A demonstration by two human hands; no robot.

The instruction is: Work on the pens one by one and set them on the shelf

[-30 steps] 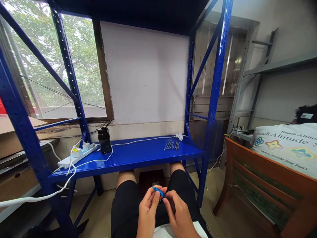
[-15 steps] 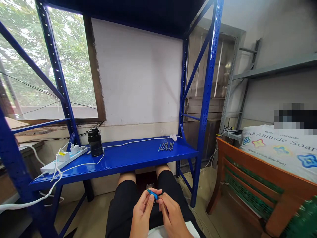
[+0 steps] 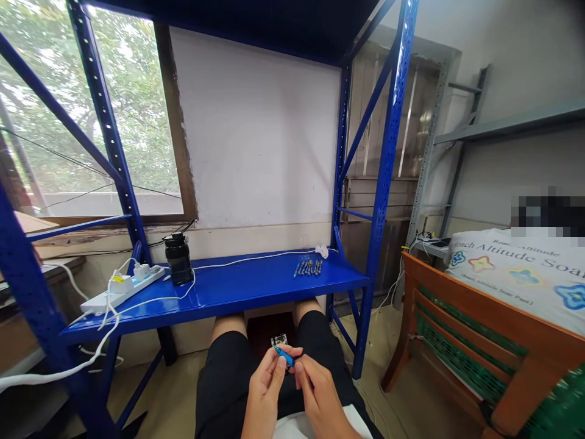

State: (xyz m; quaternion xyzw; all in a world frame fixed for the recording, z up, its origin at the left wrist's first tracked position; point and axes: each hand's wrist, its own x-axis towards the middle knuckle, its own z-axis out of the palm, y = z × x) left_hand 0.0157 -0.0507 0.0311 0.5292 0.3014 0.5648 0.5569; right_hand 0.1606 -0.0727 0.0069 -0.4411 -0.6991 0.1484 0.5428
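My left hand point(image 3: 267, 390) and my right hand point(image 3: 317, 396) meet over my lap, below the blue shelf. Between their fingertips they pinch a small blue pen-like piece point(image 3: 284, 355); the left thumb and forefinger hold its body and the right fingers grip its near end. A small clear packet point(image 3: 278, 339) lies on the dark box between my knees. A row of several similar small blue pieces point(image 3: 308, 267) lies on the blue metal shelf point(image 3: 247, 289), toward its right end, out of reach of both hands.
A black bottle point(image 3: 178, 259) and a white power strip point(image 3: 121, 289) with white cables stand on the shelf's left part. Blue rack posts point(image 3: 381, 183) flank me. A wooden frame point(image 3: 479, 341) with a printed white sack point(image 3: 521, 268) stands at right. A window fills the left.
The view has swung a little to the left and back; my hands stay together on the small blue piece, with only slight finger movement.
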